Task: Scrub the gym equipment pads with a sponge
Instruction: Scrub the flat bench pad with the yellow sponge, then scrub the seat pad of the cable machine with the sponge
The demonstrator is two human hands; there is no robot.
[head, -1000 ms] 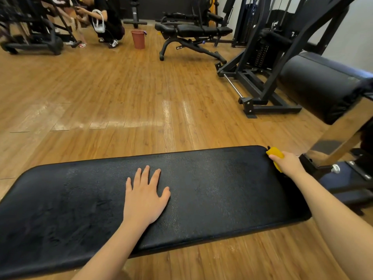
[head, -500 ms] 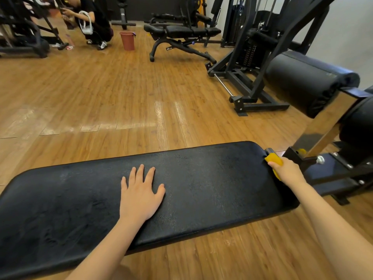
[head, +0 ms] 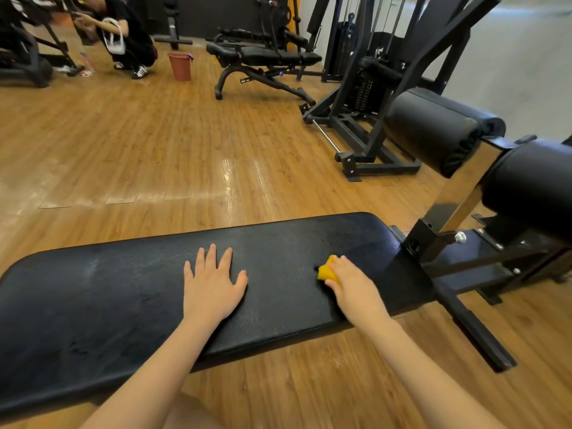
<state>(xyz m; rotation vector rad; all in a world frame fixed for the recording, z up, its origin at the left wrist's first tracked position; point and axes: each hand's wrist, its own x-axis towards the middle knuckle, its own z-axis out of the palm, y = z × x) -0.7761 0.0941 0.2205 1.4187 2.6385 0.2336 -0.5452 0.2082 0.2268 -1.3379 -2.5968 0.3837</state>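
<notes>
Peeking past curled fingers (head: 335, 264): sponge (head: 326, 271).

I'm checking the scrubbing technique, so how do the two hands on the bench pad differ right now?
The left hand lies flat, fingers spread, holding nothing; the right hand has its fingers curled round a yellow sponge. The left hand sits near the middle of the bench pad, the right hand nearer the frame end. Both rest on the pad.

Sponge (head: 327, 271) mostly hidden under right hand (head: 351, 284) — bench pad (head: 130, 292) cut off left.
</notes>
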